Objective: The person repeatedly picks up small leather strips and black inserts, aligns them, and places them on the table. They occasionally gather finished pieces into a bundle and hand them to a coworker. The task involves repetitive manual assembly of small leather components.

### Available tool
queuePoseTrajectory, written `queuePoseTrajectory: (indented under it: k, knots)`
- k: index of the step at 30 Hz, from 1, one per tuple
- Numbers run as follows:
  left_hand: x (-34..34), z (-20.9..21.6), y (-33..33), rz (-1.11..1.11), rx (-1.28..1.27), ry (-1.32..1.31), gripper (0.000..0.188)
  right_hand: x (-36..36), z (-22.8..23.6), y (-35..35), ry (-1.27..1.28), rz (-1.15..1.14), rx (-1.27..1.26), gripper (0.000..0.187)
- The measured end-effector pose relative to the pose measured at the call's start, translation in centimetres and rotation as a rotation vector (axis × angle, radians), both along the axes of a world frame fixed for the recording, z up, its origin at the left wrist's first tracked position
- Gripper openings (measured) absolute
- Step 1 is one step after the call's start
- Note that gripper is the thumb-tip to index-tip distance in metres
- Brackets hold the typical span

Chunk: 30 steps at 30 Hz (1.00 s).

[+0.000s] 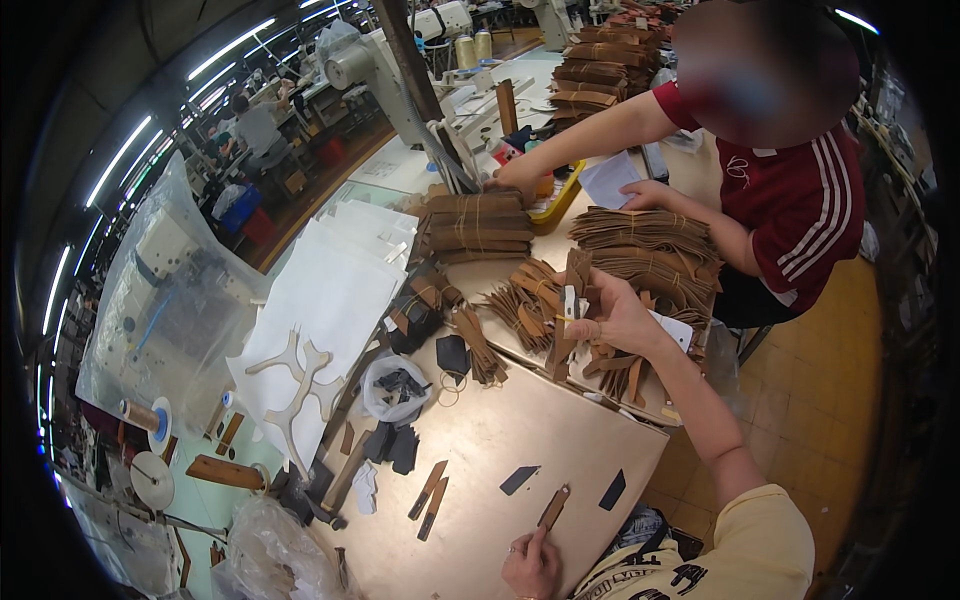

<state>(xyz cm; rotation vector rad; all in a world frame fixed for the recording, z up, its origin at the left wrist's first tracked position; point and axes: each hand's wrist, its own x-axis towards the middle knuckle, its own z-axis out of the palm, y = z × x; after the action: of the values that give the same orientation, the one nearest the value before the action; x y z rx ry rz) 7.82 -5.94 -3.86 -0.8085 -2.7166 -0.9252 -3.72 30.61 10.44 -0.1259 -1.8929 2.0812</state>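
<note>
My right hand [622, 318] is raised over the far edge of the table, its fingers closed around a small bundle of brown strips [578, 268]. A white and black piece shows at the bundle's side. Low in the view, my left hand [533, 570] has its index finger stretched onto the end of a short brown strip [553, 508], with the other fingers partly curled. This strip lies flat, between a dark slanted piece [519, 480] and another dark piece [612, 489]. Two brown strips with dark ends [430, 500] lie further left.
Banded stacks of brown strips [645, 250] line the table's far side. A co-worker in a red shirt [790, 200] reaches over them, holding white paper [608, 180]. Leftward are a plastic bag of dark scraps [395, 388], white sheets [335, 270] and a covered machine [165, 290].
</note>
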Motion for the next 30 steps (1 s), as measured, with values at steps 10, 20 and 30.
queuePoseTrajectory:
  k: [10,20,30]
  knots:
    - [0.4,0.4,0.1,-0.004,0.002,-0.077,0.023,0.5,-0.4,0.2,0.013,-0.051,0.122,0.072]
    - [0.1,0.1,0.0,0.006,0.013,0.004,0.029,-1.8,1.4,4.3,0.107,-0.214,0.117,0.062]
    - [1.1,0.7,-0.1,0.036,-0.062,-0.183,0.021,-11.9,5.8,13.2,0.185,-0.446,0.703,0.083]
